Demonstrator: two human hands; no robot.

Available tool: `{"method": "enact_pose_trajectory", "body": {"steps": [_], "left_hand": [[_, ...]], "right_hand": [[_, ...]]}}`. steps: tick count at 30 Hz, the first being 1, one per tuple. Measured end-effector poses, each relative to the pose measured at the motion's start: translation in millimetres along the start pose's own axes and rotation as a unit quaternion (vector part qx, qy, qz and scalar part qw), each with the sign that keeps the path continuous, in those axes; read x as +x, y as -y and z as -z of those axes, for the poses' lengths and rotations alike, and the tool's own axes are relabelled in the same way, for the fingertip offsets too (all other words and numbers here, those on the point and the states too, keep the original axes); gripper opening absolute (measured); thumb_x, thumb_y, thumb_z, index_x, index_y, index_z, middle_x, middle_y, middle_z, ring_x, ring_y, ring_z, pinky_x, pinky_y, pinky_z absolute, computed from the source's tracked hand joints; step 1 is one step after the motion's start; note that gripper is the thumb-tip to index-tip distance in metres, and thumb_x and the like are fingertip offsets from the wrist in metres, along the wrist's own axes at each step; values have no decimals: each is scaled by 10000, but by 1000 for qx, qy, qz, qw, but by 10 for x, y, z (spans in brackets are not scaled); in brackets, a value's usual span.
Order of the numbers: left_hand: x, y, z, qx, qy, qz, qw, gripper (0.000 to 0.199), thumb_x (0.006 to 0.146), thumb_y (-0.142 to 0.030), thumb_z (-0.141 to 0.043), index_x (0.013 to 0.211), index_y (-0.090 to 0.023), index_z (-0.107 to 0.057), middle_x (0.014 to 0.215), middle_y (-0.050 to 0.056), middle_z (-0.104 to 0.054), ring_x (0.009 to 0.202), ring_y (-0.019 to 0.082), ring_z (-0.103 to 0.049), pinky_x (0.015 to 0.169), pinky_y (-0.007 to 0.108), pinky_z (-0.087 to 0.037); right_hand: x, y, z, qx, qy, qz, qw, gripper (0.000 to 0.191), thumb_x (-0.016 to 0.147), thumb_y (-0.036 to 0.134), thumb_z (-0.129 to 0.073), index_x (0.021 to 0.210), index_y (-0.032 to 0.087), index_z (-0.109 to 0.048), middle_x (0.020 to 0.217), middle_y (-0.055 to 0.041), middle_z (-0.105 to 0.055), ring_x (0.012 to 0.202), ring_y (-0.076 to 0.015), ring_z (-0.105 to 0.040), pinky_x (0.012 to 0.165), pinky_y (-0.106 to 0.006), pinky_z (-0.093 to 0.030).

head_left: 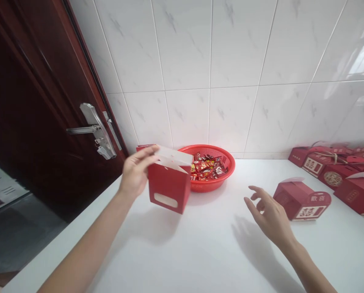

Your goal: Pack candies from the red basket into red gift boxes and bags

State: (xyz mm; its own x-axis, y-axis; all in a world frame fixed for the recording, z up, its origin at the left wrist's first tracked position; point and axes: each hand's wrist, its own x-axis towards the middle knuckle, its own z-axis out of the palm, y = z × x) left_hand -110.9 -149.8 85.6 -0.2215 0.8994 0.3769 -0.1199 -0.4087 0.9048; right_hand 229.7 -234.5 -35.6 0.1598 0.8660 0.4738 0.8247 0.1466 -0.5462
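My left hand (135, 171) grips a red paper gift box (169, 183) by its upper left edge. The box is held upright over the white table, its top flaps open and a pale oblong patch low on its front. Behind it, partly covered, stands a red plastic basket (211, 185) full of wrapped candies (205, 167). My right hand (266, 213) hovers over the table to the right, fingers apart and holding nothing. Nearest to that hand is a folded red gift box (293, 201) with a rounded end flap and white label.
Several folded red gift boxes (331, 175) crowd the table's far right by the tiled wall (188, 114). Another red item (143, 147) peeks out behind my left hand. A dark wooden door (47, 81) with a metal handle (84, 130) stands left of the white table (200, 252).
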Motion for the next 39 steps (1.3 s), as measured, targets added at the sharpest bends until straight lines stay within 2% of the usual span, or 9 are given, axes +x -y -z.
{"method": "enact_pose_trajectory", "body": {"steps": [3, 5, 9, 13, 17, 22, 25, 33, 39], "left_hand": [[-439, 85, -304, -31, 126, 38, 991, 345, 578, -253, -892, 907, -185, -816, 925, 58, -762, 756, 152, -654, 689, 241, -553], [-641, 175, -454, -26, 177, 42, 983, 337, 634, -247, -883, 963, -206, -820, 1033, 66, -761, 819, 161, -664, 732, 249, -568], [-841, 354, -653, -16, 192, 9, 981, 305, 727, -232, -833, 1030, -219, -808, 1051, 51, -736, 784, 134, -647, 763, 254, -579], [-889, 478, -750, -8, 181, -21, 983, 299, 783, -246, -792, 1081, -229, -794, 1091, 51, -725, 875, 146, -673, 795, 233, -580], [-864, 544, -742, 17, 189, -20, 982, 302, 789, -248, -786, 1089, -225, -788, 1149, 58, -721, 1008, 178, -691, 848, 226, -584], [-780, 524, -683, 57, 219, -16, 974, 312, 779, -248, -771, 1088, -212, -787, 1127, 57, -725, 902, 163, -708, 839, 247, -607], [-728, 476, -655, 97, 243, -18, 965, 311, 785, -245, -736, 1089, -213, -791, 1175, 67, -721, 1043, 204, -700, 887, 259, -600], [-593, 396, -527, 162, 275, 7, 948, 407, 768, -273, -747, 1172, -225, -766, 1206, 80, -727, 1106, 267, -678, 968, 376, -582], [-501, 382, -450, 178, 276, 45, 943, 444, 738, -264, -749, 1178, -204, -763, 1178, 92, -728, 962, 246, -709, 913, 395, -598]], "right_hand": [[-72, 127, -41, 111, -51, 103, 987, 352, 997, 425, -526, 1291, 232, -540, 1025, -75, -684, 623, -149, -627, 620, -297, -536], [-120, 219, -52, 177, -62, 157, 970, 377, 1020, 353, -522, 1385, 267, -481, 1142, -86, -665, 701, -148, -649, 739, -325, -560], [-189, 306, -67, 266, -61, 222, 936, 488, 1060, 372, -429, 1538, 325, -343, 1324, -119, -563, 889, -187, -653, 838, -377, -559], [-226, 293, -121, 208, -42, 257, 943, 494, 1056, 424, -421, 1543, 358, -375, 1351, -116, -510, 1160, -270, -585, 936, -431, -539], [-256, 300, -219, 162, -13, 268, 950, 510, 1041, 378, -474, 1542, 347, -382, 1282, -112, -521, 1130, -258, -573, 909, -404, -553], [-273, 313, -300, 162, 10, 266, 950, 510, 1037, 327, -481, 1532, 300, -363, 1307, -126, -533, 1178, -255, -562, 930, -390, -550], [-260, 305, -305, 137, 7, 271, 953, 506, 1033, 309, -488, 1522, 277, -358, 1339, -139, -533, 1210, -264, -552, 949, -400, -541], [-66, 422, -242, 68, 20, 324, 943, 546, 1019, 326, -511, 1537, 264, -348, 1090, -110, -622, 921, -247, -600, 779, -396, -539], [153, 540, -194, 63, 64, 317, 944, 308, 1036, 396, -464, 1253, 219, -592, 869, -63, -585, 725, -200, -543, 668, -347, -496]]}}
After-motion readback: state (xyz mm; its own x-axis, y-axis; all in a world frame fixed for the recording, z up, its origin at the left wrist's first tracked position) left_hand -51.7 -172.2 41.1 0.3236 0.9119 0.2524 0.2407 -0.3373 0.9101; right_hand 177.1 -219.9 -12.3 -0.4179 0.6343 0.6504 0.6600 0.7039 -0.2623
